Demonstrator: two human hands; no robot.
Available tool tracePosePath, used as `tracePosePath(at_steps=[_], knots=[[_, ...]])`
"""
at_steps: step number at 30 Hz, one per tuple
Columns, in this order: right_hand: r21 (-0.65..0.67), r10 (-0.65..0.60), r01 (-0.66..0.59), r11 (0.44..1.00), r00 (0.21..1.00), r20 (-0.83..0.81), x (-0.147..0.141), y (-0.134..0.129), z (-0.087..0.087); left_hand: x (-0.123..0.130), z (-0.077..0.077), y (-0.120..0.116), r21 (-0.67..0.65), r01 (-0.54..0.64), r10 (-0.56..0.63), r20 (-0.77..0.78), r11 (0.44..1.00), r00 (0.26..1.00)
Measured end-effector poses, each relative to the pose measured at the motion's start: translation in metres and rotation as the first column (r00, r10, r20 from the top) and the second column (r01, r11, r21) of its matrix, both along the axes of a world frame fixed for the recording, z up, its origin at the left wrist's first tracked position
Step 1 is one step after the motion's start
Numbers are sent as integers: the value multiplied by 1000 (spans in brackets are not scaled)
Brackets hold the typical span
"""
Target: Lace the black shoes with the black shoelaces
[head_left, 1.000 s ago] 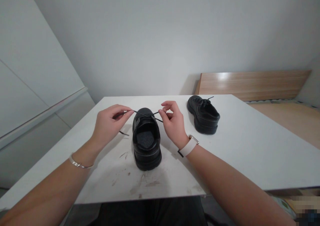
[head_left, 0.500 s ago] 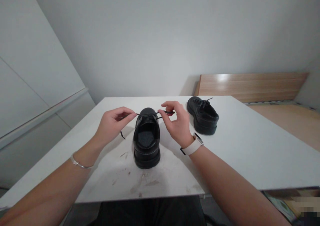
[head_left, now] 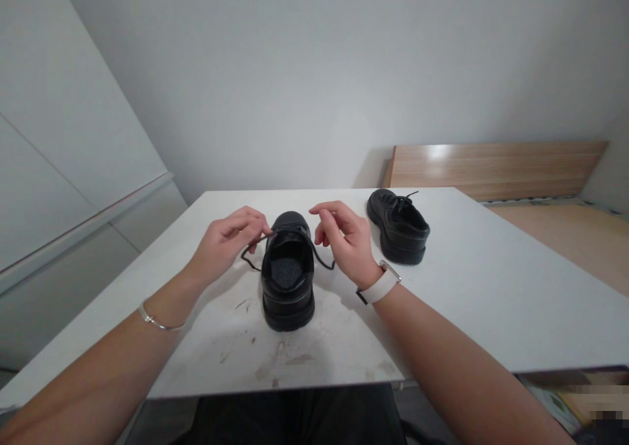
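Note:
A black shoe (head_left: 288,301) stands on the white table with its heel toward me and its toe pointing away. My left hand (head_left: 230,242) is at the shoe's left side, thumb and finger pinching a black lace (head_left: 249,259) whose end hangs below the fingers. To the right of the shoe, my right hand (head_left: 344,238) is raised with its fingers apart and nothing between them. The lace's other end (head_left: 323,260) droops over the shoe's right side, beside my right hand.
A second black shoe (head_left: 403,232), its lace tied, stands at the right back of the white table (head_left: 472,288). Behind are a wall and a wooden board (head_left: 491,168). White panels (head_left: 73,170) rise at the left.
My right hand has let go of the lace, which now hangs down on the right. The lace no longer stretches tight between my hands.

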State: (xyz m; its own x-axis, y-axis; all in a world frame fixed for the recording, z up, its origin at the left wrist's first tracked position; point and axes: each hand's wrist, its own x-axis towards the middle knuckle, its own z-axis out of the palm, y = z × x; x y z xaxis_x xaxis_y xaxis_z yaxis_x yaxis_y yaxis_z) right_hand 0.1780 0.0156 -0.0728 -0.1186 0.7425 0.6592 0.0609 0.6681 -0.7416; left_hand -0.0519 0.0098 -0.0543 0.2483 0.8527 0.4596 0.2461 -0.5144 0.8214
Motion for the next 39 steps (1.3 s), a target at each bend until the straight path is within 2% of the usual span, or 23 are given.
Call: tracePosePath(at_steps=[2,5,7,10,19,29,33,39], knots=[[-63,-48,50,997,998,39,-2,9,-7,0,0,1,9,17,-17,-33,1000,999],[-162,-71,89,983,991,111,-5,26,-22,0,-4,5,-11,-77,76,-95,997,993],[-228,-39,68,971,990,132,-6,35,-32,-1,-9,8,-53,-137,127,-151,989,980],[-281,9,21,960,994,106,-6,41,-42,-3,-16,13,-112,-131,104,-223,985,969],[-285,-48,69,956,996,81,-11,37,-41,-3,-24,16,-127,-88,68,-158,988,985],[-267,7,23,964,994,111,-14,31,-41,1,-28,19,-28,-202,193,-201,979,961],[-207,15,15,978,990,140,-16,28,-43,-2,-28,19,-34,-191,178,-227,981,957],[-63,-112,130,990,966,231,-16,25,-40,1,-26,13,2,-222,215,-251,975,944]])
